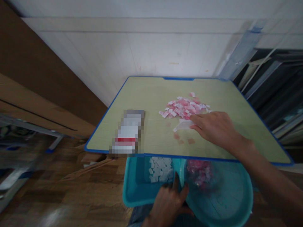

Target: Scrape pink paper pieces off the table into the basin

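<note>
one white slip (184, 124) lies at the fingertips of the right hand (214, 127), right of centre in the frame, and that hand is closed in a pinch on its right end. the slip's long axis runs roughly across the picture, from the pinch toward the left, its far corner dipping a little to the lower left. just above it in the frame is the heap of small pink and white pieces (183, 107), spread on the yellowish, blue-edged worktop (151, 91). so the heap lies up and to the left from the right hand, close to its fingertips, and the right hand is plainly the nearer of the two.

the left hand (169, 198) is at lower centre, below the worktop's front edge and well apart from the heap. its fingers are by the near-left rim of the round teal basin (224, 208), beside the rectangular teal tub (132, 192); i cannot tell whether they grip the rim. white pieces (161, 170) lie in the tub, and a clear bag of pink pieces (200, 173) sits in the basin.
</note>
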`<state>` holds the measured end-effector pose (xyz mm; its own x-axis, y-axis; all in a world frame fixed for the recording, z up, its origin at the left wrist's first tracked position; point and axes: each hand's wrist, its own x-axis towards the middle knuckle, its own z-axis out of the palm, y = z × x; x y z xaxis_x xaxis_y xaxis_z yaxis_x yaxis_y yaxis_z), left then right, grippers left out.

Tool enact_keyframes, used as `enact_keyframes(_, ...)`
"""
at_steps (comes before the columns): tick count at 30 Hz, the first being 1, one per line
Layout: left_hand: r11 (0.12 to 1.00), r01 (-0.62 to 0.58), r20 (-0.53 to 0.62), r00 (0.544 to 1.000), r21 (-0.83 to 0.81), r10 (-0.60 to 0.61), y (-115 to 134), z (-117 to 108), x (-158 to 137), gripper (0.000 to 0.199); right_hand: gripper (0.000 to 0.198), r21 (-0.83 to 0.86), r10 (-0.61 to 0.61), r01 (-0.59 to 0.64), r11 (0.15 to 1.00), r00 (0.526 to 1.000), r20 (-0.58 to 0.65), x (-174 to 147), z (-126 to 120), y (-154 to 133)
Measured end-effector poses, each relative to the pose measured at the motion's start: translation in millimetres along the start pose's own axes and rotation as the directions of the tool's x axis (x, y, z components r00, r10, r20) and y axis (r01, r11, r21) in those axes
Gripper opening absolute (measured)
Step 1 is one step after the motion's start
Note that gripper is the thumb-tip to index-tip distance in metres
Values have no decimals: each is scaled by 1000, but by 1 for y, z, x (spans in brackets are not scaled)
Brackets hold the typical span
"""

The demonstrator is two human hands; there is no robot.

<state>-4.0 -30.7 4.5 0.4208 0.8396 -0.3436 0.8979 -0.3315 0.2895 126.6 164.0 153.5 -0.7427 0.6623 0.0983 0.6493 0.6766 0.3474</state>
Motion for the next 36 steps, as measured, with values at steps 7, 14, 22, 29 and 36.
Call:
enact_keyframes(7, 1000, -18, 10, 1000, 0, 18, 0, -2, -1, 80, 19, -9, -80, 79, 997, 996, -28, 9, 3, -1)
enact_keyframes(14, 1000, -15, 24, 1000, -7, 15, 1, -1, 1, 81, 13, -7, -285, 286, 958, 951, -117, 8, -4, -1)
enact_keyframes(22, 1000, -6, 37, 999, -11, 7, 0, -2, 1, 82, 12, 60, -428, 442, 895, 888, -168, 13, -17, -31)
enact_keyframes(29, 1000, -15, -13, 1000, -13, 14, 0, 2, 2, 81, 16, 74, -298, 323, 943, 925, -237, 6, -21, -24)
enact_keyframes(36, 1000, -26, -25, 999, -9, 26, 0, 4, 2, 81, 9, 139, -382, 401, 906, 913, -144, 6, -20, -41)
